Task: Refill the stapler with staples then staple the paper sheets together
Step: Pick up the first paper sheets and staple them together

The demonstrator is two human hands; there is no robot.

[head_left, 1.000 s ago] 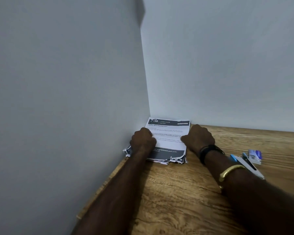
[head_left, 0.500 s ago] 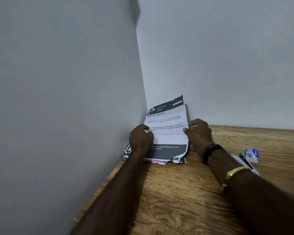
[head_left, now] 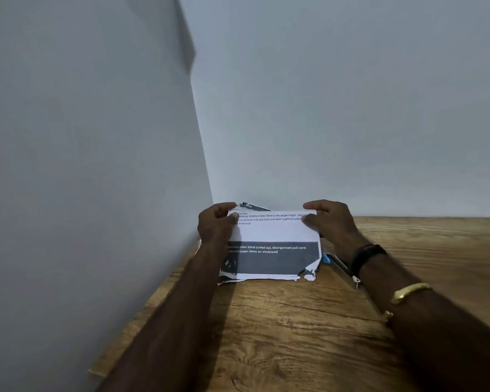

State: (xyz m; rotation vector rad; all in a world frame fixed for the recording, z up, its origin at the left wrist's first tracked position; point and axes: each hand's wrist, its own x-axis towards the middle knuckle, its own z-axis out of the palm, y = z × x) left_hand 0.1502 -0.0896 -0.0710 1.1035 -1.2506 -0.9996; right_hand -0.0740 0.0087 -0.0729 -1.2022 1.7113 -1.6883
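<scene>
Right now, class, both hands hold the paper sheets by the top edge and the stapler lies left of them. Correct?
Not quite: the head view shows the stapler right of the paper sheets, by the right wrist. Left hand and right hand do hold the top edge.

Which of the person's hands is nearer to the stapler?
Right. The right hand grips the paper sheets at their right edge, the stapler just beside its wrist; the left hand grips their left edge, across the sheets from it.

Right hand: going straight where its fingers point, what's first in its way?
The paper sheets it pinches; past them, along the top edge, probably the left hand, though depth is unclear.
</scene>
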